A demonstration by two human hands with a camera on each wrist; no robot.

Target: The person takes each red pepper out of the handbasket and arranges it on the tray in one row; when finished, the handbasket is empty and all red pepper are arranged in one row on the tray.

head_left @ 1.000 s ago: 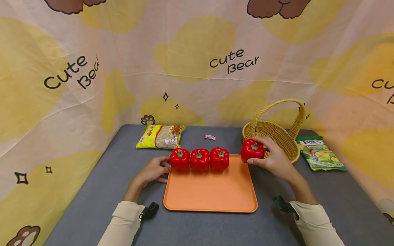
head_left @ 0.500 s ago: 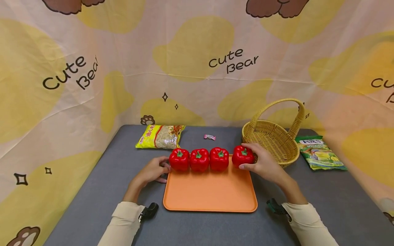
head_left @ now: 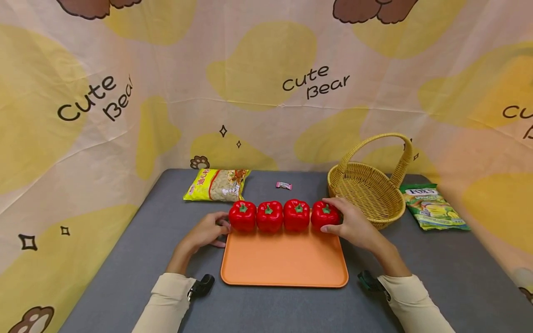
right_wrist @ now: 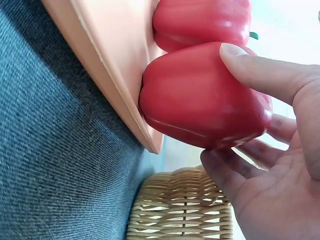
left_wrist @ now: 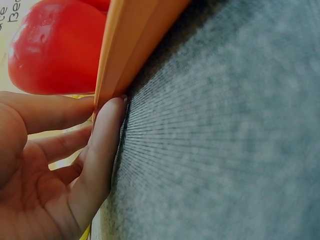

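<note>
A row of red bell peppers with green stems lines the far side of the orange tray (head_left: pixel 285 263). My right hand (head_left: pixel 353 223) holds the rightmost bell pepper (head_left: pixel 324 216) between thumb and fingers, at the tray's far right corner. In the right wrist view that bell pepper (right_wrist: pixel 195 95) sits on the tray, close beside its neighbour (right_wrist: pixel 200 22). My left hand (head_left: pixel 205 230) is at the tray's left edge, beside the leftmost bell pepper (head_left: pixel 243 216). In the left wrist view its thumb and a finger (left_wrist: pixel 102 145) pinch the tray rim (left_wrist: pixel 117 55).
Behind the tray's right corner stands a yellow wicker basket (head_left: pixel 366 189) with a tall handle. A green FOX'S bag (head_left: pixel 435 208) lies right of it. A yellow food packet (head_left: pixel 218 185) and a small pink-wrapped sweet (head_left: pixel 284 185) lie at the back of the grey table (head_left: pixel 287 310).
My right hand has brought its bell pepper left and slightly down, from beside the basket onto the tray's far right corner, near the other peppers. The left hand has stayed in place.
</note>
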